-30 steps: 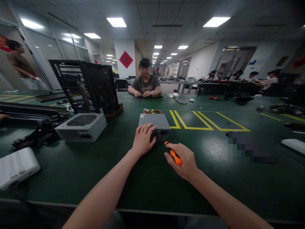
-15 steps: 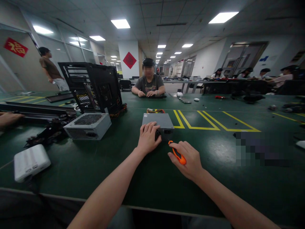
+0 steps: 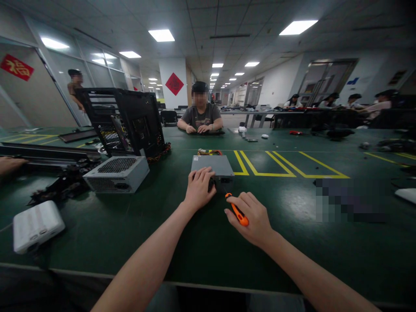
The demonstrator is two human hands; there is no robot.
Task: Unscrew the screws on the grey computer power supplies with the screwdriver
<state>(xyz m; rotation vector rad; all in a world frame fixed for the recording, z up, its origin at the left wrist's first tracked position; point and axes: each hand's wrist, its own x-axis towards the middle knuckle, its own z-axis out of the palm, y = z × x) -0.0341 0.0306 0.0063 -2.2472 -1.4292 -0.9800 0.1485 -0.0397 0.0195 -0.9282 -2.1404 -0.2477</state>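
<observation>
Near edge: 2 bare forearms are reaching out over the green table (image 3: 130, 234). Right hand (image 3: 251, 219) is curling closed around an orange screwdriver (image 3: 236, 211), tip pointing at the near face of the grey power supply (image 3: 212, 167). Left hand (image 3: 199, 188) is lying palm-down on that unit's near left corner, fingers spread and loosely bent, pressing rather than gripping. The unit is sitting flat mid-table, just left of the yellow lines (image 3: 269, 167); coloured wires (image 3: 208, 152) are showing at its far end.

Left side: a white box (image 3: 37, 224) is lying near the edge, a second supply (image 3: 117, 173) (vent grille up) farther in, an open black PC case (image 3: 125, 121) standing behind it.

Far side: a seated person (image 3: 201, 115) is resting both hands on the table.
</observation>
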